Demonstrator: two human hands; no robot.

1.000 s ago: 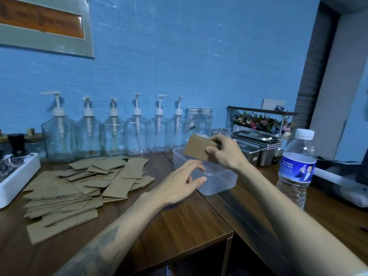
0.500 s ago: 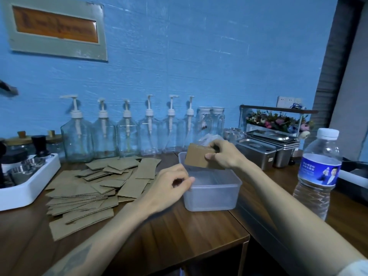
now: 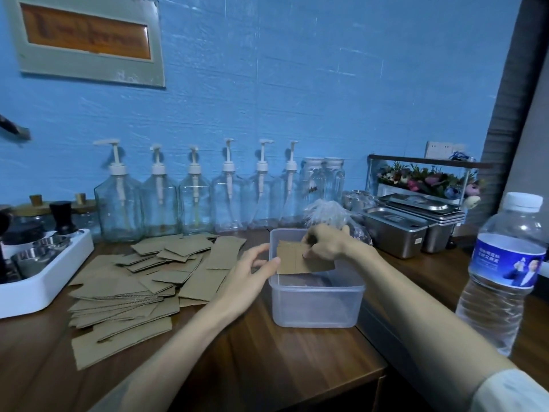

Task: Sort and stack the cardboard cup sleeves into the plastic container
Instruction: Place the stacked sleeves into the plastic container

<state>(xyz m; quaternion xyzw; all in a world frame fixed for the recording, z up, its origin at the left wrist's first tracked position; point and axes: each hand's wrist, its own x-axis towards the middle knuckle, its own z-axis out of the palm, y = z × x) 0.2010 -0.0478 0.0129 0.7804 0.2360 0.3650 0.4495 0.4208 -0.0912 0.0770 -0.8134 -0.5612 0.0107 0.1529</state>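
Note:
A clear plastic container (image 3: pixel 315 307) stands on the wooden counter near its right edge. My right hand (image 3: pixel 325 242) pinches a flat brown cardboard sleeve (image 3: pixel 292 261) and holds it upright just inside the container's mouth. My left hand (image 3: pixel 252 270) is at the container's left rim, fingers loosely spread, thumb near the sleeve's left edge. A loose pile of several flat cardboard sleeves (image 3: pixel 133 283) covers the counter to the left.
A row of glass pump bottles (image 3: pixel 193 191) lines the blue wall. A white tray (image 3: pixel 44 281) with metal cups sits far left. A water bottle (image 3: pixel 502 275) stands at right, steel pans (image 3: pixel 398 230) and a crumpled plastic bag (image 3: pixel 326 212) behind the container.
My right hand has lowered the sleeve from above the container into its mouth. My left hand has moved forward to the container's left rim.

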